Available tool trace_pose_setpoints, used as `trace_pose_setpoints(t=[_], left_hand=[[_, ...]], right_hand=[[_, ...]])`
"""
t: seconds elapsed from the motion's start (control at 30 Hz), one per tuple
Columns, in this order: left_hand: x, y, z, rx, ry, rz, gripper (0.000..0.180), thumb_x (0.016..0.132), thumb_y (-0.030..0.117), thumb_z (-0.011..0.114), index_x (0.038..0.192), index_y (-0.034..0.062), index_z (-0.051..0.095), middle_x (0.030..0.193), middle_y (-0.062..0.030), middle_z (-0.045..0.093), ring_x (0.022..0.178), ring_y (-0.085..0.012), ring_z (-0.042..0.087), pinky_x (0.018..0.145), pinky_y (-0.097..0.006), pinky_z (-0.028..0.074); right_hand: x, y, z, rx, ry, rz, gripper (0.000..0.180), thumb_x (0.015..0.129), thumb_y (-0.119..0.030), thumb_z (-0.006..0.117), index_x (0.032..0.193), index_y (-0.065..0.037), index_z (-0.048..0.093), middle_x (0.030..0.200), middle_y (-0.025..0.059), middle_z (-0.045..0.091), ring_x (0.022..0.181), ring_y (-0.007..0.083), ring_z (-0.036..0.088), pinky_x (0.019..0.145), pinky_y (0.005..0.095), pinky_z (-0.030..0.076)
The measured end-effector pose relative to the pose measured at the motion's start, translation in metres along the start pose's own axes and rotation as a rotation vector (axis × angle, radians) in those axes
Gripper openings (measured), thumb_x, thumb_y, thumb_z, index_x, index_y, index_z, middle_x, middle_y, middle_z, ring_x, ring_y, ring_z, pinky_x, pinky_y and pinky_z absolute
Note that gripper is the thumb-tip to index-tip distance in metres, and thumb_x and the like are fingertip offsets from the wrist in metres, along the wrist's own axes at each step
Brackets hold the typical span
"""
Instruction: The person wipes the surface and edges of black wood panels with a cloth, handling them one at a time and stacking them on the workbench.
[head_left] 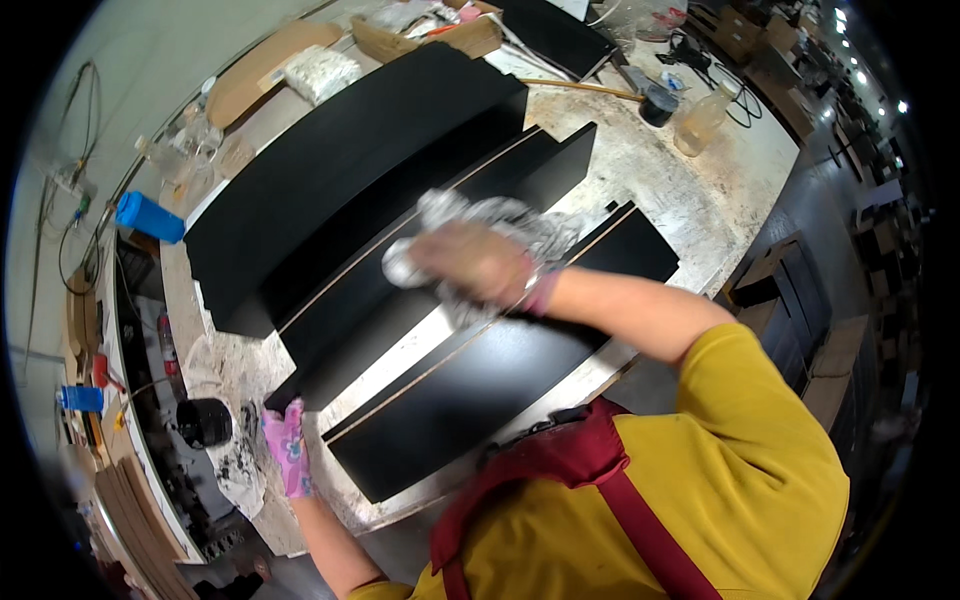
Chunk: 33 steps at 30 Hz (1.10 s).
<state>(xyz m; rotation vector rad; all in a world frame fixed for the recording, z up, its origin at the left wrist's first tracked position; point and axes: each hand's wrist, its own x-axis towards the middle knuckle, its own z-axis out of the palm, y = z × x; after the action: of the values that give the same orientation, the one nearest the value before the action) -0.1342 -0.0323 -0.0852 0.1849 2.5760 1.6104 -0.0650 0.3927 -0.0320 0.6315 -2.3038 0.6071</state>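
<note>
My right hand [475, 262], gloved and smeared by motion, presses a crumpled white-and-grey cloth [520, 225] against the middle black panel [350, 318]. In a pink floral glove, my left hand [288, 450] grips that panel's near-left corner; its fingertips are partly hidden there. The middle panel has a pale line along its upper edge. Behind it stands a larger black panel [350, 165] with a curved top. Closer to my body lies another black panel [490, 385], also with a pale edge, below my right forearm.
The panels rest on a stained white table [690, 190]. A dark cup [657, 105] with a brush stick and a cloudy plastic jar [705, 120] stand at far right. A blue bottle [150, 217] and a black container [203, 422] are at left. Cardboard trays [425, 42] line the back.
</note>
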Motion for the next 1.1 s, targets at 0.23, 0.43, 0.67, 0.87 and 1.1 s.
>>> trace_pose_setpoints(t=[0.23,0.43,0.67,0.87,1.1], left_hand=[[0.008,0.036,0.013,0.308,-0.021,-0.15,0.051,0.083,0.027,0.075,0.12,-0.0014,0.055,0.101,-0.016,0.068,0.093,-0.0281,0.063,0.083,-0.038,0.048],[0.008,0.032,0.012,0.128,-0.077,-0.094,0.045,0.086,0.022,0.072,0.121,-0.0002,0.055,0.103,-0.0096,0.068,0.094,-0.0181,0.062,0.082,-0.032,0.048],[0.015,-0.004,0.009,0.028,-0.027,-0.123,0.038,0.086,0.008,0.068,0.12,-0.0009,0.054,0.107,-0.0082,0.065,0.093,-0.0172,0.061,0.086,-0.029,0.047],[0.012,-0.008,0.004,-0.049,-0.121,0.003,0.032,0.09,0.012,0.066,0.119,0.0008,0.059,0.109,-0.0061,0.065,0.097,-0.0159,0.06,0.09,-0.028,0.045],[-0.007,0.007,-0.006,0.24,-0.032,0.039,0.03,0.087,0.013,0.068,0.114,0.0009,0.061,0.104,-0.0073,0.063,0.095,-0.0171,0.059,0.088,-0.029,0.046]], right_hand=[[-0.065,0.086,-0.116,-0.141,-0.101,0.667,0.029,0.094,-0.003,0.047,0.118,-0.005,0.063,0.121,0.0143,0.061,0.11,0.0309,0.058,0.094,0.0378,0.046],[0.048,-0.063,0.06,-0.012,-0.195,-0.088,0.027,0.079,-0.01,0.057,0.105,-0.003,0.059,0.102,0.0146,0.061,0.097,0.032,0.058,0.087,0.0447,0.045],[0.093,-0.109,0.129,-0.111,-0.302,-0.02,0.014,0.08,-0.015,0.057,0.092,-0.008,0.06,0.081,0.0042,0.061,0.073,0.0246,0.064,0.066,0.0405,0.049],[-0.021,0.056,-0.031,-0.178,-0.125,-0.007,0.028,0.08,-0.013,0.062,0.107,-0.012,0.061,0.095,0.0071,0.065,0.088,0.0303,0.061,0.079,0.0436,0.047],[-0.151,0.207,-0.254,-0.69,-0.535,1.062,0.034,0.088,-0.009,0.057,0.121,-0.013,0.06,0.115,0.0157,0.065,0.102,0.0318,0.063,0.086,0.0382,0.049]])
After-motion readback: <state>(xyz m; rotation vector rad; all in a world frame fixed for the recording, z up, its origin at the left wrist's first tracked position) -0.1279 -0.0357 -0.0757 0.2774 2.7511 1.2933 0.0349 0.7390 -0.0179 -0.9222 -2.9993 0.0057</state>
